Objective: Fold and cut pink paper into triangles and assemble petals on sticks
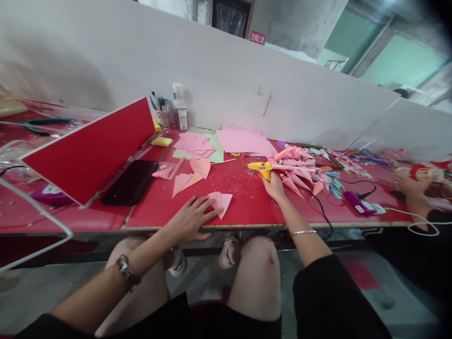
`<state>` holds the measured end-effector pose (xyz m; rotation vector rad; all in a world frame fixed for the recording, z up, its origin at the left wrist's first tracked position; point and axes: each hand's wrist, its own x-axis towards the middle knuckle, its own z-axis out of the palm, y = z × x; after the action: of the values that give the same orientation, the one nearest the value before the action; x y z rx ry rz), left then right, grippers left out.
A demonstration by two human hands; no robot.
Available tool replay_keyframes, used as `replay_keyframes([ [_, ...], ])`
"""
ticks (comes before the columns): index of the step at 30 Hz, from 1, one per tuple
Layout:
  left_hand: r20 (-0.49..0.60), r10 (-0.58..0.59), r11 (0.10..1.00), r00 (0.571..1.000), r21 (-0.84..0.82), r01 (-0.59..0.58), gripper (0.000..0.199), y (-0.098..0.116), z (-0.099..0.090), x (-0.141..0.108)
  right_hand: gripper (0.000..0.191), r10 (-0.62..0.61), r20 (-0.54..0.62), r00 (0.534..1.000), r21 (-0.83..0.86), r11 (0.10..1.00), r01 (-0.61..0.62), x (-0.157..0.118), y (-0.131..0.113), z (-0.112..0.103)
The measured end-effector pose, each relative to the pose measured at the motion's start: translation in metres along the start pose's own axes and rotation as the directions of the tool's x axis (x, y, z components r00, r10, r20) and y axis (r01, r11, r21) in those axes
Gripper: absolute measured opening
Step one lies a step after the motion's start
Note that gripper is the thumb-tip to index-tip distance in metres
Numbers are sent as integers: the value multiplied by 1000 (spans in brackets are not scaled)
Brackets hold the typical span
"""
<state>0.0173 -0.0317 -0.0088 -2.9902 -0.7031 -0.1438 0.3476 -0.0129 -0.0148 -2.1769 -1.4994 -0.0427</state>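
Yellow plastic glue gun (259,166) wrapped in my right grip (274,186), I rested my spread left grip (190,215) on a pointed pale-pink paper piece (226,203) near the front edge of the red worktop (252,209), where light pressure might have let it slide or the drooping black cord (322,208) might have snagged.

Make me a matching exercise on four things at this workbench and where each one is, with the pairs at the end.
1. Yellow glue gun
2. Black smartphone
3. White-capped bottle
4. Left hand

A. Lying beside the slanted red board
B. Over cut pink paper
C. In the right hand
D. Standing beside the pen cup

Pairs: 1-C, 2-A, 3-D, 4-B
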Motion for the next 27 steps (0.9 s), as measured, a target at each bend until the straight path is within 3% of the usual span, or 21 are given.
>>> replay_keyframes([
  [8,-37,-59,994,998,-94,56,53,-8,-3,7,41,-69,-4,998,25,997,69,-16,-19,-31],
  [10,-54,-98,992,994,-90,92,51,-8,-1,9,50,-128,15,992,8,992,127,-27,-26,-42],
  [14,-54,-129,988,990,-89,124,55,-5,0,11,49,-259,124,958,-40,963,266,-50,-41,-56],
  [21,-63,-157,986,986,-72,152,54,-3,3,10,44,-339,268,902,-106,920,378,-65,-53,-59],
  [27,-67,-155,986,986,-69,151,56,-3,2,10,40,-314,308,898,-183,906,380,-68,-54,-58],
])
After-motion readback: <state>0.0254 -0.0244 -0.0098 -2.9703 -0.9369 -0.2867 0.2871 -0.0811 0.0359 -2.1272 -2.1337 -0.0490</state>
